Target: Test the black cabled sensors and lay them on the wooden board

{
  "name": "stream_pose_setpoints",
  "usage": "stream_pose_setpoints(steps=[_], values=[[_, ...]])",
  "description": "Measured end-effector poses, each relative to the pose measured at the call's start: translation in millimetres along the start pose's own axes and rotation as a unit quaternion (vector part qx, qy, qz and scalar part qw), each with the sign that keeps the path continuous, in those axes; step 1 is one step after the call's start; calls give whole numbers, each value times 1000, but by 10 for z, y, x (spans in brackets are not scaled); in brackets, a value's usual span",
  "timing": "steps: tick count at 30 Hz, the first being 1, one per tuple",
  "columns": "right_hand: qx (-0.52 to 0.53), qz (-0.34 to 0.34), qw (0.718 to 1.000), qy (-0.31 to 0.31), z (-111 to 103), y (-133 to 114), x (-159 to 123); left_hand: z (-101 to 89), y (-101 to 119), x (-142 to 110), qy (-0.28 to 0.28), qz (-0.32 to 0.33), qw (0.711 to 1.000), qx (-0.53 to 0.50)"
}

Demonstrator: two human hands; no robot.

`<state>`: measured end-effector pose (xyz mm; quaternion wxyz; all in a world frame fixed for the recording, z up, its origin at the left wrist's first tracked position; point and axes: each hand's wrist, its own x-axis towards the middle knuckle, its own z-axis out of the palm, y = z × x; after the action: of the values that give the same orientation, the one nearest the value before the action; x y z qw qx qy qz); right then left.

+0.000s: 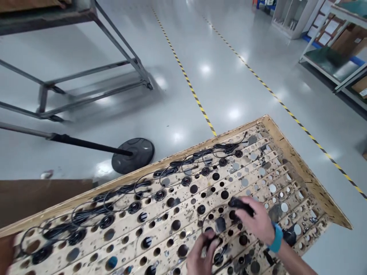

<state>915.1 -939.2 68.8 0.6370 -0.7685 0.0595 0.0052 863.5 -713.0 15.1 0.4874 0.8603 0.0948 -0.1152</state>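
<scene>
Jutting from the curled fingers of the right hand (256, 219) is one black bundle (241, 205), dark, elongated and blunt at its far end, held just above the right half of a holed wooden desk (183, 217). The right fingers are closed around it, while the left hand (200, 252) has its thumb and fingers drawn together on one small black piece (212, 242), mostly covered by the fingertips. One thin dark cable (210, 213) bows between the two hands. One teal wristband (276, 237) circles the right wrist. Along the far edge of the desk, nine round black discs (186, 181) sit in a slanting row, with coiled black cables (137, 187) just behind them; the coils overlap too much to count surely. The desk's pale, stained surface has many round holes in rows, and a raised wooden rim (304, 172) along its far and right sides. Beyond that rim stand one round black base (133, 154) with a pole and, farther left, one metal frame (119, 42). Two yellow-and-black floor stripes (187, 78) cross the glossy grey floor (235, 91); at the upper right stands a shelved rack (335, 68) with cartons.
</scene>
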Motion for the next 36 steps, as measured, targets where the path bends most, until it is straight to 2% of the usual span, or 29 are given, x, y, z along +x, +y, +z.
stream_pose_setpoints(steps=[3,5,7,10,13,15,18,21,23,26,29,33,36], values=[[-103,-4,993,48,-704,-25,588,777,665,671,-64,2,987,-145],[-160,-5,984,80,-1067,-12,939,1325,1097,1120,-45,2,973,-226],[-197,-11,975,104,-1339,18,1267,1813,1424,1516,-14,-2,962,-272],[-232,-43,967,99,-1601,86,1717,2361,1666,1976,44,-39,953,-296],[-291,-101,950,52,-1736,163,2098,2691,1690,2271,92,-73,950,-289],[-340,-138,930,11,-1776,207,2307,2814,1659,2391,108,-84,951,-278],[-384,-166,907,-38,-1782,261,2550,2897,1616,2471,119,-91,953,-264],[-407,-167,896,-55,-1749,324,2714,2902,1611,2415,107,-86,955,-261],[-422,-161,890,-61,-1724,377,2780,2873,1626,2296,80,-70,960,-259],[-432,-160,885,-67,-1699,453,2828,2788,1674,2055,48,-17,980,-193],[-435,-165,882,-72,-1686,496,2845,2692,1735,1882,55,80,992,-75],[-442,-169,878,-71,-1648,481,2862,2660,1740,1900,-1,229,971,65],[-443,-181,876,-67,-1591,434,2888,2704,1658,1987,-34,249,958,141]])
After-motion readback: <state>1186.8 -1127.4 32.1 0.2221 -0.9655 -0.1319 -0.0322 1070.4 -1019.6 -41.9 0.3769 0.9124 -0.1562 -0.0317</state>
